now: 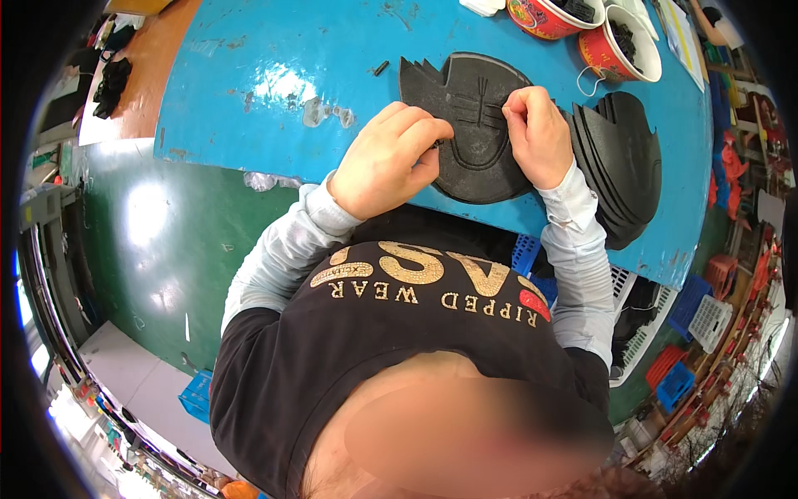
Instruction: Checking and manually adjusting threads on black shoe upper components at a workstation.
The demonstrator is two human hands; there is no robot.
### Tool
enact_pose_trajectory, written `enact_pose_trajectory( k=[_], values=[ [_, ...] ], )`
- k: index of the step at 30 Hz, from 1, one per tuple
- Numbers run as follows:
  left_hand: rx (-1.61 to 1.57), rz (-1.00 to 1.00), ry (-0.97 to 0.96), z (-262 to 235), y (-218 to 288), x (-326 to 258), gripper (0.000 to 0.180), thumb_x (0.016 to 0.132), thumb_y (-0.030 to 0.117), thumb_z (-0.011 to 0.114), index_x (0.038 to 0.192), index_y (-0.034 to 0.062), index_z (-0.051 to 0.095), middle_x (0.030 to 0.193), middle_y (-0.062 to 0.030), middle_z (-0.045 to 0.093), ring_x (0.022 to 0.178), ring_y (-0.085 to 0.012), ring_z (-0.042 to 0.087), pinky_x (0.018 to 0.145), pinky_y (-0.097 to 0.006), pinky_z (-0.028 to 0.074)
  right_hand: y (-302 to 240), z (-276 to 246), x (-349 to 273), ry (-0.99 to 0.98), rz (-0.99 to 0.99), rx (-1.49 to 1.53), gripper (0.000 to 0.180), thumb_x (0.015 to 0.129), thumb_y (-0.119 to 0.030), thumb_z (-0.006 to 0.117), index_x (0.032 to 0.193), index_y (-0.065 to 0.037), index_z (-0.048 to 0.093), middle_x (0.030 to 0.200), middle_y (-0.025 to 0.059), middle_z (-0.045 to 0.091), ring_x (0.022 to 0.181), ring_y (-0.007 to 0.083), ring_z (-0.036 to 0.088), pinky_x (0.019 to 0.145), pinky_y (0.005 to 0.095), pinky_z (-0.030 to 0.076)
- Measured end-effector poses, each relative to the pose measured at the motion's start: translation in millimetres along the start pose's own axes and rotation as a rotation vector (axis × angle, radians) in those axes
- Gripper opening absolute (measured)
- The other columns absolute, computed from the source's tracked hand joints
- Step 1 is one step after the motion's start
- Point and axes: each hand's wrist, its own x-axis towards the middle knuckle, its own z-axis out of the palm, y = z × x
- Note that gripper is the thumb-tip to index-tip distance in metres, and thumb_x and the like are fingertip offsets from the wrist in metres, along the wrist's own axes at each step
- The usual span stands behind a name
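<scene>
On the blue table lies a flat black rubber-like piece [478, 179] with a rounded near end, a jagged far-left edge, a curved groove and several thin slits in its middle. At its left edge, my left hand [392, 158] is closed in a pinch, with a bit of a small black piece [438, 143] showing at the fingertips. My right hand [539, 137] is pinched over the right edge of the flat piece; what its fingers hold, if anything, is hidden. To the right, a fanned stack of similar black pieces [619, 166] lies close by.
A small black plug-like bit [381, 68] lies beyond my left hand. Two red paper bowls [605, 56] with black bits stand at the far right. Papers [683, 41] lie at the table's right edge. Plastic baskets [711, 323] stand on the floor to the right.
</scene>
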Motion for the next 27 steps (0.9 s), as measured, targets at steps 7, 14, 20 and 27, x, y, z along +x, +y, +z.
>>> enact_pose_trajectory(
  k=[7, 14, 20, 27],
  values=[
    [0.198, 0.088, -0.053, 9, -3, 29, 0.031, 0.069, -0.002, 0.065, 0.099, 0.0041, 0.065, 0.084, -0.0082, 0.058, 0.080, -0.0275, 0.056, 0.071, -0.038, 0.048, -2, 0, 4, -0.040, 0.000, -0.067, 0.019, 0.083, 0.001, 0.064, 0.093, -0.004, 0.049, 0.081, 0.0137, 0.059, 0.079, 0.0351, 0.061, 0.070, 0.0422, 0.049],
    [0.423, 0.178, -0.163, 38, -12, 51, 0.011, 0.070, 0.007, 0.064, 0.081, 0.0074, 0.063, 0.077, -0.0054, 0.051, 0.077, -0.0242, 0.054, 0.068, -0.036, 0.047, -5, 1, 4, -0.015, -0.031, -0.090, 0.017, 0.082, 0.002, 0.063, 0.092, -0.005, 0.051, 0.083, 0.0136, 0.060, 0.081, 0.0344, 0.062, 0.071, 0.0424, 0.049],
    [0.457, 0.210, -0.177, 39, -13, 53, 0.009, 0.072, 0.010, 0.062, 0.080, 0.0077, 0.064, 0.078, -0.0052, 0.052, 0.079, -0.0230, 0.055, 0.071, -0.034, 0.048, -7, -2, -5, 0.093, -0.064, -0.197, 0.018, 0.078, 0.003, 0.064, 0.094, -0.006, 0.065, 0.088, 0.0090, 0.062, 0.085, 0.0310, 0.063, 0.073, 0.0397, 0.051],
    [0.477, 0.195, -0.207, 38, -13, 55, 0.012, 0.071, 0.008, 0.064, 0.083, 0.0070, 0.065, 0.078, -0.0059, 0.054, 0.081, -0.0243, 0.056, 0.073, -0.034, 0.049, -12, 0, -12, 0.089, -0.125, -0.318, 0.022, 0.073, 0.003, 0.066, 0.093, -0.005, 0.070, 0.091, 0.0080, 0.062, 0.084, 0.0278, 0.061, 0.075, 0.0372, 0.051]
  ],
)
